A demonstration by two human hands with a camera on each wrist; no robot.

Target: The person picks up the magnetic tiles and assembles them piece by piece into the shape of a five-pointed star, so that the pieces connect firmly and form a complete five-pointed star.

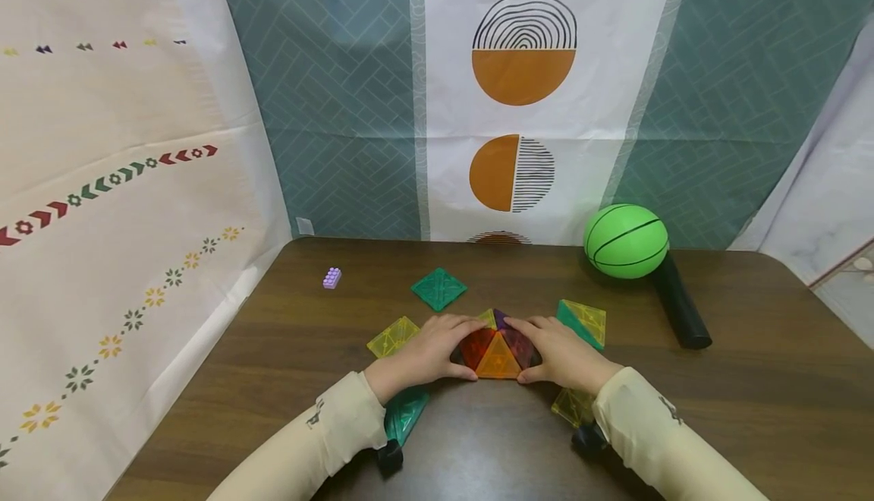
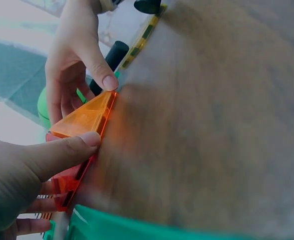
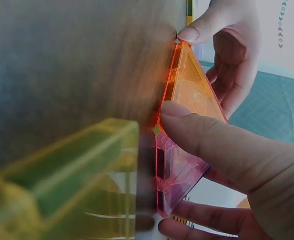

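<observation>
A low dome of translucent triangular magnetic tiles [image 1: 498, 360] rests on the wooden table, between both hands. Its orange triangle [image 2: 89, 116] faces the person, with red, purple and yellow triangles around it. My left hand [image 1: 430, 351] holds the dome's left side, its thumb at the lower corner of the orange triangle and its fingers around the red side. From the right, my right hand [image 1: 565, 353] grips the purple-pink side [image 3: 179, 172], thumb at the other lower corner. Palms and fingers hide part of the dome's sides and back.
Loose tiles lie around: a green diamond [image 1: 439, 289], yellow tiles [image 1: 393, 336], a green-and-yellow square [image 1: 586, 322], green ones [image 1: 407, 411] by the left wrist, yellow ones [image 1: 572, 405] under the right wrist. Farther off are a purple brick [image 1: 331, 278], a green ball [image 1: 626, 241] and a black cylinder [image 1: 681, 305].
</observation>
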